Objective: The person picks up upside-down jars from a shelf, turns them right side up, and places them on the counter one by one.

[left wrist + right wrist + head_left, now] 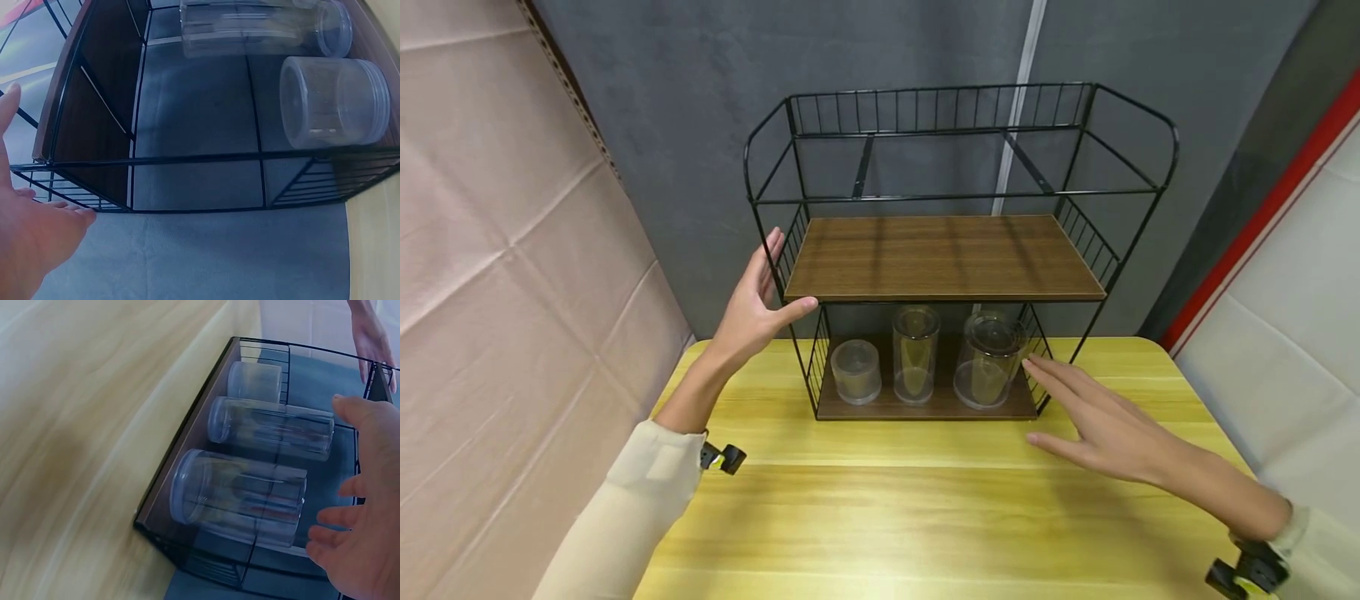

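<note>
A black wire rack (955,197) with a brown middle shelf (940,258) stands on the table. On its bottom board sit a short clear jar (856,372) at left, a tall narrow jar (915,354) in the middle and a wide tall jar (988,367) at right. My left hand (748,312) is at the rack's left side, fingers straight along the side and thumb pointing across the middle shelf's front corner. The right hand (1105,425), fingers extended and thumb apart, is in front of the rack's lower right corner, fingertips beside the wide jar. Neither hand holds anything.
The yellow wood-grain table (880,517) extends in front of the rack. Behind it hangs a dark grey cloth (910,42). Pale cloth walls (512,250) flank the table, with a red strip (1262,217) on the right. The rack's top tier has only crossbars.
</note>
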